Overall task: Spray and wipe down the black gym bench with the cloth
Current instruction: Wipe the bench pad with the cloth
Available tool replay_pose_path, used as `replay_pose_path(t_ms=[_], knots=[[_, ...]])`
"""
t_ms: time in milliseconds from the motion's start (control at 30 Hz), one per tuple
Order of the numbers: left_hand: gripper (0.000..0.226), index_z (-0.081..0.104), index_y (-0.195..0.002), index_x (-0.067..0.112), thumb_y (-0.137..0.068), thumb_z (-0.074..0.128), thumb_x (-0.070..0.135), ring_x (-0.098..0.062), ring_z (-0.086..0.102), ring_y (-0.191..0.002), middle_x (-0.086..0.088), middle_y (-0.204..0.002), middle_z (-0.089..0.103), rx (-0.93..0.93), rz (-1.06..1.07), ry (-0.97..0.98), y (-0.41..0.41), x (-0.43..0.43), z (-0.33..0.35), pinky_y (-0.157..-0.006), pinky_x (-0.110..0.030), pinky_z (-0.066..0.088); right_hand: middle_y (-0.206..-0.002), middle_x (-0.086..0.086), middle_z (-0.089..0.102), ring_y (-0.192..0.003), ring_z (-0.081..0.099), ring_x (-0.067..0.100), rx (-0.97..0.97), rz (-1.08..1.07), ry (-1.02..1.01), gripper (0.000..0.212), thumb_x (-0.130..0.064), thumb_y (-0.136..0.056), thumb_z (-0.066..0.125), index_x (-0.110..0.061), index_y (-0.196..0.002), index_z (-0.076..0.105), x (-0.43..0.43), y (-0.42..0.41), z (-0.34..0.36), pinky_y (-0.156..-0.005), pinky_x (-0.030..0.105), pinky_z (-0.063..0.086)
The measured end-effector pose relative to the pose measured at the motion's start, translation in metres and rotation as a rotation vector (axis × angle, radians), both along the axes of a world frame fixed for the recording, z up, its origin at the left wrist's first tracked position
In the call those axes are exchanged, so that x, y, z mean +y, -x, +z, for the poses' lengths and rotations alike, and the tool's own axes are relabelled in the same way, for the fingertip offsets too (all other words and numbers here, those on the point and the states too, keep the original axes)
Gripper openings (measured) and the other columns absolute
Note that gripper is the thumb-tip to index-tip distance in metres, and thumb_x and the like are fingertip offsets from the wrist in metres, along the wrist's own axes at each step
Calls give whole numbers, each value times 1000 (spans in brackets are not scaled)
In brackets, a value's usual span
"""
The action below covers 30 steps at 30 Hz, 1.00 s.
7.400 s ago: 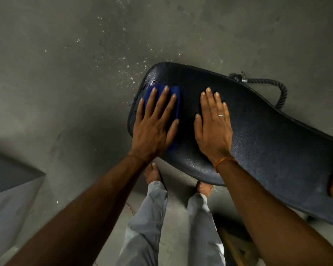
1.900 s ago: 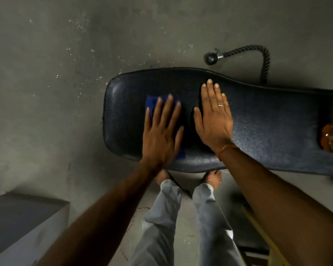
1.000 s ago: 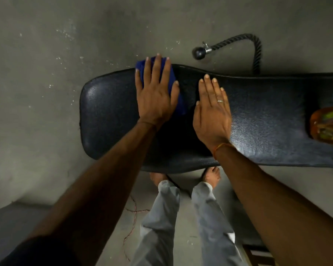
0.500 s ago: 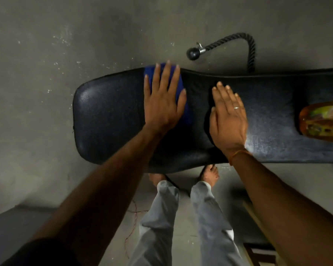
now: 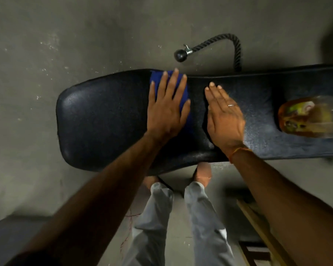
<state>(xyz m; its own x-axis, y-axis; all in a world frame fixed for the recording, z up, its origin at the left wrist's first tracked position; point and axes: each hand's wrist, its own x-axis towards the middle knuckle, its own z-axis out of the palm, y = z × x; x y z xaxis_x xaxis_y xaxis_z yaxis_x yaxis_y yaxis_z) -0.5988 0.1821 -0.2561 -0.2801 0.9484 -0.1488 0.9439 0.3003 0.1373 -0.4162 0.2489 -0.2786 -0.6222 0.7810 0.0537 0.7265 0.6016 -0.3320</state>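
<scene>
The black gym bench point(image 5: 104, 121) runs left to right across the middle of the view, its padded top wet and speckled near the right. My left hand point(image 5: 167, 110) lies flat with spread fingers on a blue cloth point(image 5: 155, 80), pressing it onto the pad at the far edge. Only the cloth's edges show around the fingers. My right hand point(image 5: 225, 120) rests flat on the bare pad just right of the cloth, holding nothing. An amber spray bottle point(image 5: 311, 117) lies on its side on the bench at the far right.
A black rope handle with a ball end point(image 5: 215, 43) lies on the concrete floor beyond the bench. My legs and bare feet point(image 5: 154, 217) stand against the near edge. A wooden frame point(image 5: 257, 223) sits at lower right and a grey block point(image 5: 8, 237) at lower left.
My left hand slid the cloth from the near middle of the pad up to the far edge. My right hand shifted a little to the right along the pad.
</scene>
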Motion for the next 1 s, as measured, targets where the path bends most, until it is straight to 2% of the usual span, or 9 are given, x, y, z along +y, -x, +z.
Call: replay_pose_path(t_ms=[133, 300, 400, 500, 633, 700, 800, 900, 1000], knots=[[68, 22, -164, 18, -106, 22, 51, -28, 10, -161, -5, -173, 17, 13, 137, 3, -4, 38, -4, -129, -56, 8, -162, 3, 45, -152, 40, 23, 145, -119, -7, 58, -11, -95, 43, -12, -152, 51, -1, -1, -1, -127, 41, 29], [72, 12, -166, 20, -105, 31, 54, -28, 1, -161, -5, -174, 3, -17, -9, 43, -72, -52, 6, -128, -56, 11, -157, 7, 52, -149, 44, 27, 266, -324, 62, 58, -8, -90, 40, -7, -145, 58, 5, -4, 6, -123, 46, 35], [73, 14, -166, 21, -104, 36, 54, -28, 2, -161, -4, -174, 4, -12, -84, 63, -87, -73, 3, -128, -55, 13, -156, 6, 54, -149, 45, 26, 298, -327, 119, 62, -10, -86, 36, -8, -144, 60, 4, -7, 6, -123, 43, 36], [69, 17, -165, 21, -105, 31, 52, -27, 7, -161, -4, -174, 9, 11, -96, 12, -62, -16, 0, -129, -53, 11, -153, 6, 56, -147, 48, 25, 356, -337, 133, 63, -6, -83, 38, -9, -141, 63, 5, -8, -1, -124, 39, 37], [66, 21, -164, 18, -107, 24, 49, -27, 12, -160, -5, -173, 16, 10, 60, -8, -51, 51, -7, -130, -53, 10, -150, 6, 60, -145, 50, 24, 419, -375, 173, 65, -3, -80, 36, -9, -138, 66, 6, -9, -2, -124, 34, 36], [65, 18, -165, 16, -108, 24, 48, -26, 9, -161, -5, -173, 14, 0, 76, -19, -62, 47, -8, -130, -52, 9, -148, 6, 61, -145, 50, 24, 452, -377, 201, 67, -6, -78, 34, -9, -136, 67, 7, -11, 1, -124, 30, 35], [67, 17, -165, 17, -107, 30, 46, -25, 6, -161, -4, -174, 10, -16, -34, -28, -91, 5, -3, -130, -52, 10, -146, 8, 63, -143, 51, 23, 486, -339, 271, 71, -8, -75, 31, -7, -135, 68, 9, -19, 9, -123, 18, 29], [68, 15, -165, 17, -106, 33, 46, -25, 5, -161, -4, -174, 9, -46, -69, 8, -113, -24, -1, -130, -53, 12, -141, 9, 67, -139, 55, 22, 477, -309, 355, 72, -10, -73, 28, -8, -131, 71, 14, -34, 20, -123, 22, 33], [68, 13, -165, 17, -107, 30, 47, -25, 4, -161, -4, -174, 6, -49, -73, 42, -116, -27, 1, -130, -52, 11, -133, 8, 71, -133, 61, 22, 459, -352, 417, 66, -2, -73, 34, -11, -124, 76, 8, -47, 31, -119, 29, 41]])
